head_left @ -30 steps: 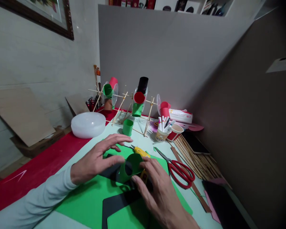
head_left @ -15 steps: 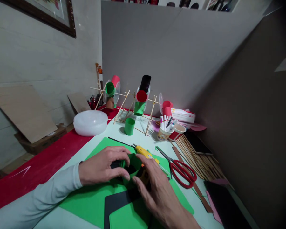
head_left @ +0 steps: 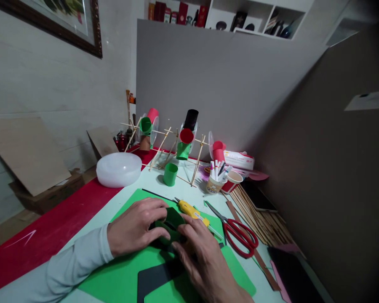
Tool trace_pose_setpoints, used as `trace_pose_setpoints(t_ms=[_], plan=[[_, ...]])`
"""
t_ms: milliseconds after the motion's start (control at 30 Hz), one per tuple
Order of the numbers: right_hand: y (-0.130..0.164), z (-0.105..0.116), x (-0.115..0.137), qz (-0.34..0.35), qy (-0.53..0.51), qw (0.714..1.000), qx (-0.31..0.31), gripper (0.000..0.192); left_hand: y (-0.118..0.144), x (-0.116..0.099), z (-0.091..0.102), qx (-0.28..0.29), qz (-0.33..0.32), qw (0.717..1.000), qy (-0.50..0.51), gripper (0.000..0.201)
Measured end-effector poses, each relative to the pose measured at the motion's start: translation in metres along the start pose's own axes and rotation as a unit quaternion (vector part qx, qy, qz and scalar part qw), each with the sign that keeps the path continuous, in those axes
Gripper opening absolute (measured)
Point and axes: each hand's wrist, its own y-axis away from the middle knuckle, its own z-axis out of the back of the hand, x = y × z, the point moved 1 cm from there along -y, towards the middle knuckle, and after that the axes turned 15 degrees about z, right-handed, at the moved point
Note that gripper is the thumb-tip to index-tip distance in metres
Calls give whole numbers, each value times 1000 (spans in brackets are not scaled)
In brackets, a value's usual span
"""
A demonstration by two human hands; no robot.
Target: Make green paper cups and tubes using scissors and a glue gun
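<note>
Grey panel (head_left: 208,75) rises behind the desk (head_left: 150,179), whose top is pale, with a red strip along its left side; on this desk lie several green sheets (head_left: 113,269), together with a dark piece (head_left: 154,273) under the hands. Left hand (head_left: 139,225) and right hand (head_left: 205,252) are close together above these sheets, and between them is a green tube (head_left: 174,216); the left hand is clamped on its left side, with thumb and fingers curled around, and the right hand is closed on its right side; the lower part of the tube is hidden by the fingers. Just beyond the hands lies a yellow glue gun (head_left: 191,210); to its right are red-handled scissors (head_left: 229,223), with their blades pointing away from the person; farther back, another green cylinder (head_left: 170,174) stands upright, near a frame of thin sticks (head_left: 197,160), which carries coloured tubes (head_left: 183,151).
</note>
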Motion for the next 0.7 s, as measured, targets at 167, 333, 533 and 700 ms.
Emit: trace_pose_setpoints(t_ms=[167, 333, 533, 700], plan=[[-5, -2, -2, -11, -7, 999, -53, 13, 0, 1, -1, -40, -1, 998, 50, 13], [-21, 11, -10, -20, 3, 999, -50, 10, -1, 4, -1, -125, -1, 987, 98, 13], [-54, 32, -70, -88, 54, 994, -39, 8, -2, 11, 6, -268, 37, 958, 92, 50], [-62, 18, -126, -150, 62, 986, 29, 28, -4, 16, -3, -245, 37, 966, 66, 43]])
